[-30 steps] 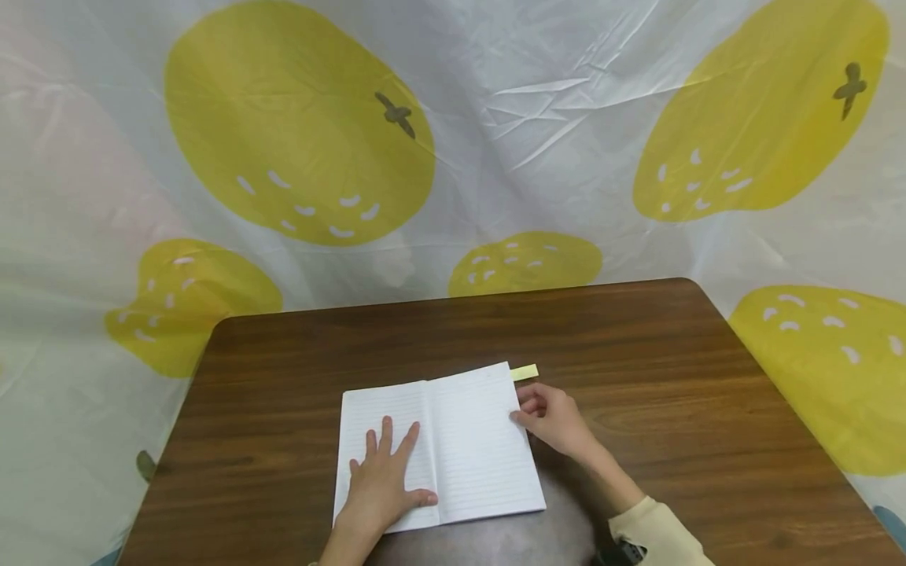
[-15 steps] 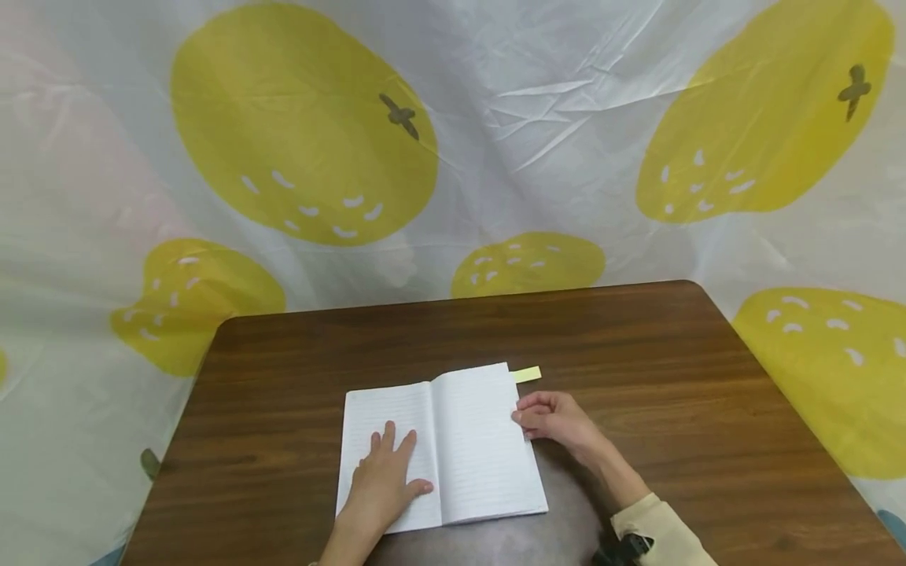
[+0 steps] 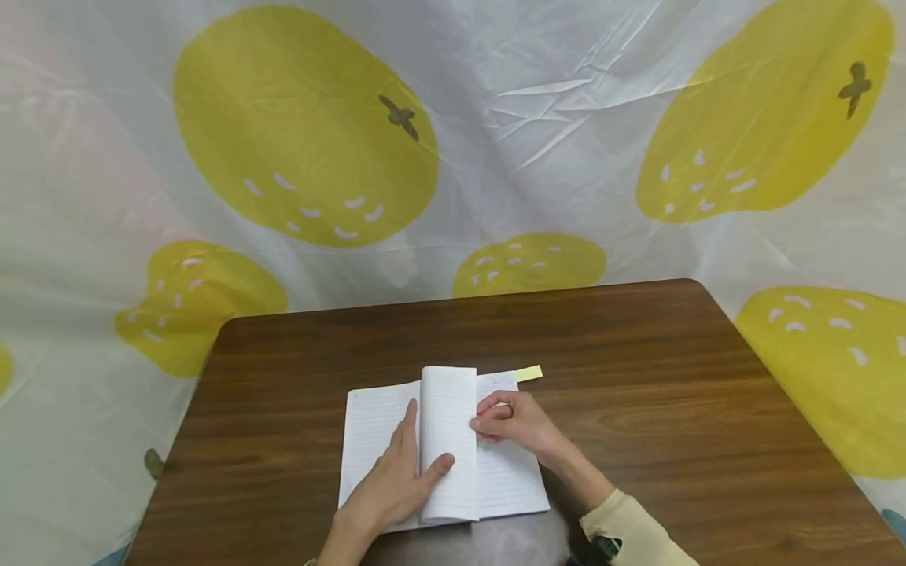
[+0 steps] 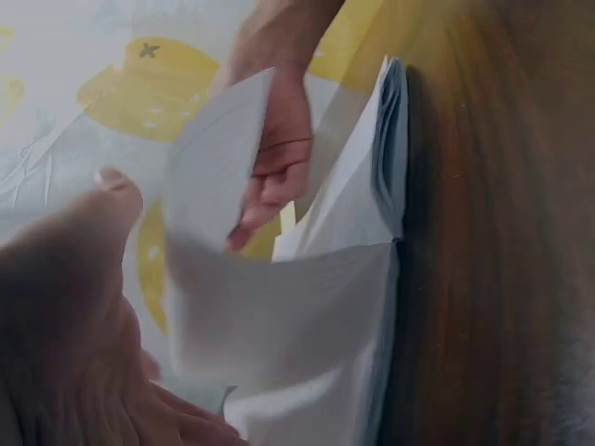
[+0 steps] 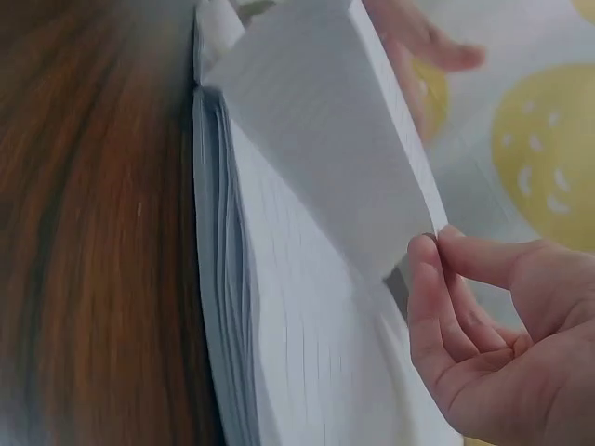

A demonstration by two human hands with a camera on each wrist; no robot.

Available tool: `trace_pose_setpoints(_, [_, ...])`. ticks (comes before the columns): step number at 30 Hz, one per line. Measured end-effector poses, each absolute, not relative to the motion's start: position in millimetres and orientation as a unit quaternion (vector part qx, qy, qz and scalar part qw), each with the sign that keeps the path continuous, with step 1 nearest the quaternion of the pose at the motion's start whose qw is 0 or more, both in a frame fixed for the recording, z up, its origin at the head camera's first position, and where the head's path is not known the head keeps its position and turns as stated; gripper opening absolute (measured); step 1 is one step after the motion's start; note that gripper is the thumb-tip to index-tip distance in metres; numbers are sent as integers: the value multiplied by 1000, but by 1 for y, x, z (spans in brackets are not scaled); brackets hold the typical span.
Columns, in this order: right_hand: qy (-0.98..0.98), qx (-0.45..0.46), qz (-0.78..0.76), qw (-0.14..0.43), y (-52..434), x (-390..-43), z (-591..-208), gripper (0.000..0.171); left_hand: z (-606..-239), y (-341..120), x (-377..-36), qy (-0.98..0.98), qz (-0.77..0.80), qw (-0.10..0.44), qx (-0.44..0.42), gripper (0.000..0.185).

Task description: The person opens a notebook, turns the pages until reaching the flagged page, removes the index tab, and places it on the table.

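Behind everything hangs a printed cloth [image 3: 495,196], and in front of it is the tabletop [image 3: 672,377]. The notebook [image 3: 510,481] lies spread on it, between the left and right edges and in from the far edge; the near edge is out of my sight. One page [image 3: 447,409] is raised and bent over the middle of the notebook. My left hand [image 3: 391,481] is over the left side, its fingers straight; the thumb comes in front of the raised page, and I cannot tell if it touches. My right hand [image 3: 522,420] pinches the outer edge of this page. A yellow tab [image 3: 528,373] points towards the tabletop's right edge. From here, I think, my left thumb could block the page and crease it, a too quick pull could tear it, and a loose pinch could let it spring back.
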State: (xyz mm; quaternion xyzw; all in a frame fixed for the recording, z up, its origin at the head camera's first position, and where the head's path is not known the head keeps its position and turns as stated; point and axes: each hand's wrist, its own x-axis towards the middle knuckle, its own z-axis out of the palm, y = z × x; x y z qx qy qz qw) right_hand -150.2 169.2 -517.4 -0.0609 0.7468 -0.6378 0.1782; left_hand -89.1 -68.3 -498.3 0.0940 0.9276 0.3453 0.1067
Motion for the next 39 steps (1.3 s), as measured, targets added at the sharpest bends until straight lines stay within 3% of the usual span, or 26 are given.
trace_pose_setpoints(7, [756,-101,-623,177,143,-146,-508,23,-502,-67,-85,922,359,106,95,129])
trace_pose_setpoints(12, [776,-143,-590,171,131,-146,-509,18,-505,-69,-83,929,335,94,129,132])
trace_pose_setpoints(17, [825,-196,-516,119,126,-147,-510,12,-504,-71,-81,936,312,90,137,131])
trace_pose_setpoints(22, [888,-233,-391,59,129,-148,-504,30,-503,-69,-79,950,275,99,107,135])
trace_pose_setpoints(27, [932,-245,-265,35,133,-152,-500,51,-506,-67,-79,968,232,49,88,144])
trace_pose_setpoints(31, [948,-245,-199,40,132,-157,-496,66,-506,-65,-79,973,215,6,88,153])
trace_pose_setpoints(39, [956,-253,-104,104,118,-171,-482,98,-509,-64,-79,979,154,-81,107,164])
